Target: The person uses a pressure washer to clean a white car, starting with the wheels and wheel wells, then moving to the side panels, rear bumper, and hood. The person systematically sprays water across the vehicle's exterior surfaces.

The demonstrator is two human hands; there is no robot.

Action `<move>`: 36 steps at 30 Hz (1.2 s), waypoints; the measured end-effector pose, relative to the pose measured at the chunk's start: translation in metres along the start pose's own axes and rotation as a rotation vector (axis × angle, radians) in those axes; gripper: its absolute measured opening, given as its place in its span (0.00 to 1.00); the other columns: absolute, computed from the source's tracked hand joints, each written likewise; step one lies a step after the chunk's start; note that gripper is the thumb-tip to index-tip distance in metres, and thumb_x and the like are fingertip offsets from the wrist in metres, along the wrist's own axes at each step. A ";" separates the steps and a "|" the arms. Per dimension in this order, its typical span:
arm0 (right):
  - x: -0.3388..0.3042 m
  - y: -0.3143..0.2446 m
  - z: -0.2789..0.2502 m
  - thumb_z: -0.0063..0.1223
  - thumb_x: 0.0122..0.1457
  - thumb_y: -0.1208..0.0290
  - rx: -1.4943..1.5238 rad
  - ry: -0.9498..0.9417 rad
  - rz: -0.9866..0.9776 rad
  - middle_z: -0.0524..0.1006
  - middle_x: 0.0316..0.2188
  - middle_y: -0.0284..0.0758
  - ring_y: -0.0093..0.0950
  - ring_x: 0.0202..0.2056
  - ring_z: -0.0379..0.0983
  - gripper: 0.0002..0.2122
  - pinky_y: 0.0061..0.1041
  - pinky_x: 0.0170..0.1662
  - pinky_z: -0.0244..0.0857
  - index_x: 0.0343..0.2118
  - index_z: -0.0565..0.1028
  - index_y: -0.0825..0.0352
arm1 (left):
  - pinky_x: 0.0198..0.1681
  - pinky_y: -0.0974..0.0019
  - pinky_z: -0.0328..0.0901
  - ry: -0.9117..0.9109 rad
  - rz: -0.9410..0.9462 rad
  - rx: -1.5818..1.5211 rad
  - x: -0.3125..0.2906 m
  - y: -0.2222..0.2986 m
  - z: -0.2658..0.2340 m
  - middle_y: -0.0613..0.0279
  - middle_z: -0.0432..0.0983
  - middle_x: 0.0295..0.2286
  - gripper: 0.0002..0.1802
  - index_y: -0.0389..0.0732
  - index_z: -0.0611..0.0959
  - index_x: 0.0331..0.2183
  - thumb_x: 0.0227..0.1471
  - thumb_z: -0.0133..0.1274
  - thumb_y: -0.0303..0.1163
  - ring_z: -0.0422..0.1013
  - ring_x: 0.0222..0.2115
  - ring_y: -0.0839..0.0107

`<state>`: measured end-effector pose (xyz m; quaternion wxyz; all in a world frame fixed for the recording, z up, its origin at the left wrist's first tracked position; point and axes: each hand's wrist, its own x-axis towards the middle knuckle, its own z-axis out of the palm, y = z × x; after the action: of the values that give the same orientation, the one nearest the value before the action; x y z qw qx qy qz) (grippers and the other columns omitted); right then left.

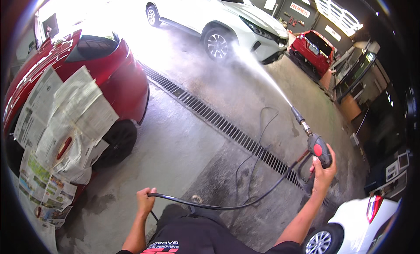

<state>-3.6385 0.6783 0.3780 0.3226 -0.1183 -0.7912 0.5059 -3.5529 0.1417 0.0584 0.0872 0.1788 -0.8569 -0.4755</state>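
Observation:
In my right hand (323,175) I grip a dark grey pressure washer gun (320,151) with a red round spot on its side. From its nozzle a white water jet (271,81) shoots up and left, ending in mist at the front wheel (216,44) of a white SUV (232,15). My left hand (145,200) is closed around the black hose (210,206), which sags in front of my body and curves up to the gun. Part of the gun's handle is hidden by my right fingers.
A red car (103,74) partly covered with newspaper sheets (78,109) stands at left. A metal drain grate (210,116) crosses the wet floor diagonally. Hose loops (250,166) lie across it. A white car (354,223) is close at lower right; another red car (313,50) stands far right.

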 end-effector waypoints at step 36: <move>1.185 0.169 1.098 0.58 0.52 0.80 -0.177 -0.401 -0.198 0.80 0.46 0.45 0.33 0.48 0.77 0.28 0.30 0.56 0.68 0.60 0.71 0.68 | 0.19 0.59 0.43 0.481 0.068 0.054 1.371 0.356 0.428 0.61 0.49 0.12 0.30 0.38 0.62 0.14 0.55 0.65 0.31 0.46 0.17 0.74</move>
<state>-5.2594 0.5696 0.3858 0.1952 0.0348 -0.8884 0.4141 -5.0317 0.1158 0.1029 0.2997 0.2602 -0.8296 -0.3928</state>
